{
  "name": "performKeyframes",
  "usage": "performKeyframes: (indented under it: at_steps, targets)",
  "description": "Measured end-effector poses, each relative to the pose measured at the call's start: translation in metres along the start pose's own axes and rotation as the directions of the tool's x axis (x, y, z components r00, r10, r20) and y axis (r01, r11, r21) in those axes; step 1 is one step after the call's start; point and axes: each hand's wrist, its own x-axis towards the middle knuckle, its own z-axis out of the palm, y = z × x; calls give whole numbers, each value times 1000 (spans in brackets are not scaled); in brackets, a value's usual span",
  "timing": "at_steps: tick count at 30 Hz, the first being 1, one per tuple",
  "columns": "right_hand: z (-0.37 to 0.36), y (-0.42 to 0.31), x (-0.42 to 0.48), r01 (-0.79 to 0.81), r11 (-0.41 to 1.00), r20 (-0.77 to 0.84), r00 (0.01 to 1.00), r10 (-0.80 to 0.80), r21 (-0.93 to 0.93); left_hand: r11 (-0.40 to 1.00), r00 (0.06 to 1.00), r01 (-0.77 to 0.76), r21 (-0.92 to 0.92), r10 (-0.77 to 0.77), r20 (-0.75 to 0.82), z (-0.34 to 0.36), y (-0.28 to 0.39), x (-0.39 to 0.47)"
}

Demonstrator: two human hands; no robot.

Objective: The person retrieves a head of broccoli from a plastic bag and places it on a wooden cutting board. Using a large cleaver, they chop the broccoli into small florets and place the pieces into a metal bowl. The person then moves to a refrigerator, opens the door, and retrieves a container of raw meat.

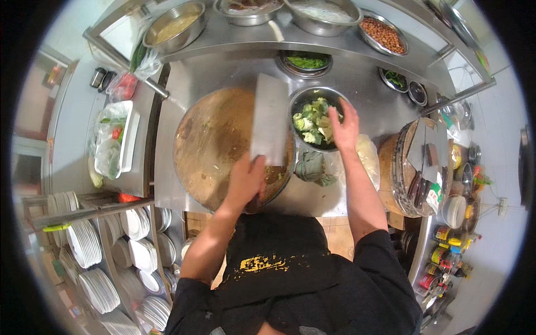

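Observation:
My left hand [247, 178] grips a broad-bladed cleaver [271, 121] by its handle. The blade, blurred, is over the right part of a round wooden chopping block [213, 142], which bears small green scraps. To the right of the block is a steel bowl [296, 98] holding cut green vegetable pieces [314, 119], apparently broccoli or a similar vegetable. My right hand [346, 125] is at the bowl's right side, fingers spread over its rim and beside the pieces. Whether the fingertips touch the vegetables cannot be told. A crumpled green cloth [314, 167] lies just below the bowl.
Steel bowls of food, one with peanuts [381, 34], stand on the raised shelf [251, 48]. On the right, knives [421, 184] lie on another round block [391, 176]. A white tray [127, 142] of bagged vegetables is left. Stacked plates [86, 243] fill the lower-left racks.

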Motion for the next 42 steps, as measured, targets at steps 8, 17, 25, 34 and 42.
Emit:
performKeyframes:
  at_steps: [8,17,25,34,42]
  targets:
    - [-2,101,-83,-783,581,351,619,702,219,336,893,108,935,381,-240,-101,-41,2]
    - [4,68,-95,-846,333,443,509,738,417,250,905,-22,968,417,-87,-127,-58,16]
    - [-112,57,-181,-751,306,227,514,827,586,138,808,-461,877,473,350,-113,-58,27]
    - [-286,-37,-394,-632,265,-199,174,964,729,418,655,-743,522,295,696,-85,-61,-83]
    - [-403,-112,-603,-442,177,-327,-291,899,879,-166,703,-490,856,506,501,-161,-99,45]
